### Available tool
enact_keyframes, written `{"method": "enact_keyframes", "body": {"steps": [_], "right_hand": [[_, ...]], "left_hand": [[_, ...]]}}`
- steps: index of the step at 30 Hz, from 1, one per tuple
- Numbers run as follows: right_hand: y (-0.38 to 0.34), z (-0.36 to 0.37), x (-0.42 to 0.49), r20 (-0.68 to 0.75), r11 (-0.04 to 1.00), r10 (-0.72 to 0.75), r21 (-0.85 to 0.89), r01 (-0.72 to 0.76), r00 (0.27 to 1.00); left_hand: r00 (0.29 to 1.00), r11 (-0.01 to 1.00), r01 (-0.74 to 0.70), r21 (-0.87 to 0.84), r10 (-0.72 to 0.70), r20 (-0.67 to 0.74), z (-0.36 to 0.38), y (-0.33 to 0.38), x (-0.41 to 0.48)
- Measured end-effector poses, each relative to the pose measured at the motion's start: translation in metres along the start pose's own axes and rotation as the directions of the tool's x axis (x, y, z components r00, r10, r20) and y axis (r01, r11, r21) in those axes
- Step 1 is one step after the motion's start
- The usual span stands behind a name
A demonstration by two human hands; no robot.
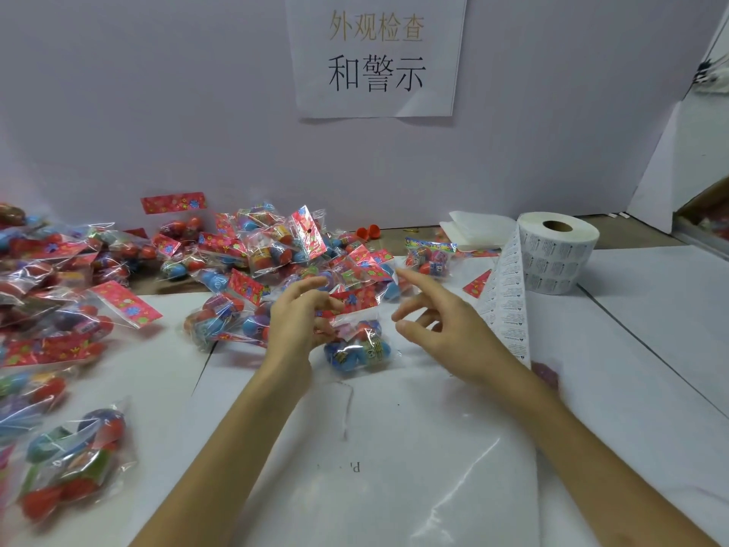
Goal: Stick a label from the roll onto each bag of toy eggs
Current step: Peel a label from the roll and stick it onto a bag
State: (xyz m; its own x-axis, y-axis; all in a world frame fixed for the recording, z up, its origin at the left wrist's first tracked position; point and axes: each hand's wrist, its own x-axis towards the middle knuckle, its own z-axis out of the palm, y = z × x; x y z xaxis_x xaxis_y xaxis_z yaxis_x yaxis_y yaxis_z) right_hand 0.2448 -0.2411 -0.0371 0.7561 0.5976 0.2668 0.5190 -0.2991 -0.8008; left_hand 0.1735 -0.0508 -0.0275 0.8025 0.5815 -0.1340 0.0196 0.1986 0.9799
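My left hand [300, 321] pinches the red header card of a clear bag of toy eggs [357, 349] and holds it just above the white table. My right hand [438, 321] hovers to the right of that bag, fingers spread and relaxed, holding nothing. The roll of white printed labels [560, 254] stands at the right. Its loose strip of labels [507, 305] runs down toward my right wrist.
A big pile of egg bags [252, 250] lies along the back wall and to the left. More bags [71, 463] lie at the near left. A folded white cloth [477, 227] sits behind the roll. White paper sheets [394, 467] cover the table.
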Motion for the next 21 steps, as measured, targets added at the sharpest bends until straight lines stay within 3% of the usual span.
{"method": "enact_keyframes", "body": {"steps": [3,7,12,16,21], "right_hand": [[0.002,0.005,-0.002,0.086,0.983,0.098,-0.165,-0.083,0.991],[0.003,0.008,-0.002,0.127,0.98,0.159,-0.139,-0.142,0.979],[0.002,0.008,-0.001,-0.029,0.989,0.135,0.061,-0.133,0.99],[0.003,0.006,0.0,-0.123,0.986,0.122,0.125,-0.106,0.985],[0.0,-0.003,0.003,-0.276,0.973,0.12,0.222,-0.058,0.954]], "left_hand": [[1.0,0.998,0.006,0.061,-0.004,-0.026,0.0,-0.001,0.001],[0.998,0.995,0.043,0.087,-0.047,0.041,0.004,-0.004,-0.002],[0.982,0.995,0.097,0.037,-0.101,0.158,0.005,-0.007,-0.007],[0.953,0.992,0.129,0.01,-0.126,0.277,0.01,-0.009,-0.011],[0.971,0.994,0.106,0.019,-0.107,0.212,0.009,-0.008,-0.011]]}}
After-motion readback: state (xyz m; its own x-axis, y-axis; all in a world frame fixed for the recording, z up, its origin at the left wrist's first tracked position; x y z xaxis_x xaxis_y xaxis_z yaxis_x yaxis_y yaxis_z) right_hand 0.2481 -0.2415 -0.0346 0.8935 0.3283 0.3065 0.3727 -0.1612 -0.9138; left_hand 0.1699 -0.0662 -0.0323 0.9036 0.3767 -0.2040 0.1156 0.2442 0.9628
